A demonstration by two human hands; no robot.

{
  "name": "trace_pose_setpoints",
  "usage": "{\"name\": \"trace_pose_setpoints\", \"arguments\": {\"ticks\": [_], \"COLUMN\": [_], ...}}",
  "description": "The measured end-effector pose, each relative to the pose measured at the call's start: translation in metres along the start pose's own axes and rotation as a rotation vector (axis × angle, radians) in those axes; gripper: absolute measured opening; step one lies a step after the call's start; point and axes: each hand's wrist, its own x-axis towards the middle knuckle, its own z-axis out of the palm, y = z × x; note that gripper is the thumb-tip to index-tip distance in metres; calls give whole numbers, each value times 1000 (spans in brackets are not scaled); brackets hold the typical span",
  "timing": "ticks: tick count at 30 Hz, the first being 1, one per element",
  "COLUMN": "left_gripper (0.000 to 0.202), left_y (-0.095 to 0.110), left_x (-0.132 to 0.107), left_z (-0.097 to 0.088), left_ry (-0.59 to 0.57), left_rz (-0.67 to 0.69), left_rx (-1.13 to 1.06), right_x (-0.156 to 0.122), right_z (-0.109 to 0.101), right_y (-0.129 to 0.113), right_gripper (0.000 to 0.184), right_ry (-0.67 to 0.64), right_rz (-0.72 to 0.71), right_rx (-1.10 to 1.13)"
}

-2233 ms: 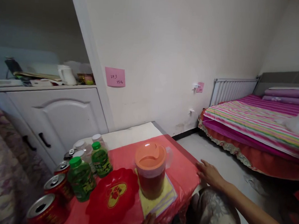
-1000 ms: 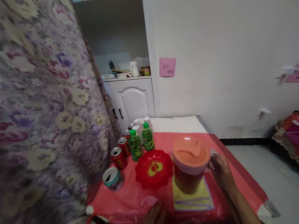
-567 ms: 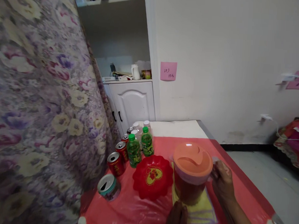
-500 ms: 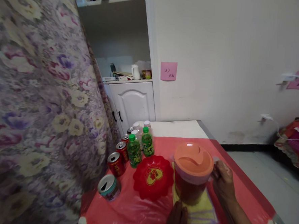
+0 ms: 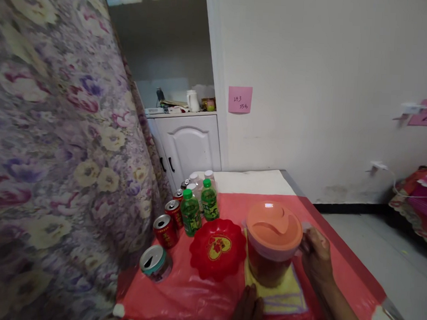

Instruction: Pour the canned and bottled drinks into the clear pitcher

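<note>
A clear pitcher with an orange lid and dark liquid inside stands upright on a folded yellow cloth. My right hand is closed around the pitcher's handle on its right side. My left hand lies with fingers stretched out at the cloth's near left corner, touching its edge; the rest of that hand is dark and cut off below. Left of the pitcher sits a red scalloped plate with a yellow heart design.
Two green-capped bottles, clear bottles with white caps, several red cans and a teal-rimmed can stand along the left of the red-covered table. A floral curtain hangs beside them. A white cabinet stands behind.
The view has shifted slightly. My right hand keeps hold of the pitcher's handle, and my left hand stays at the cloth's corner. The pitcher remains on the cloth.
</note>
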Motion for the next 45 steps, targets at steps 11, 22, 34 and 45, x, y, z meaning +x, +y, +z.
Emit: {"name": "trace_pose_setpoints", "arguments": {"ticks": [11,22,34,45], "left_gripper": [32,77,78,74], "left_y": [-5,-36,-66,-101], "left_x": [-3,-25,-35,-32], "left_z": [-21,-74,-120,-172], "left_ry": [-105,-437,-647,-553], "left_rz": [-38,-59,31,-16], "left_rx": [6,127,217,150], "right_x": [1,-10,-18,-36], "right_z": [-1,-8,-50,-71], "right_y": [-4,-11,8,9], "right_gripper": [37,28,39,44], "right_ry": [-57,-81,-33,2], "right_rz": [26,53,79,55], "right_rx": [-6,-48,-289,-401]}}
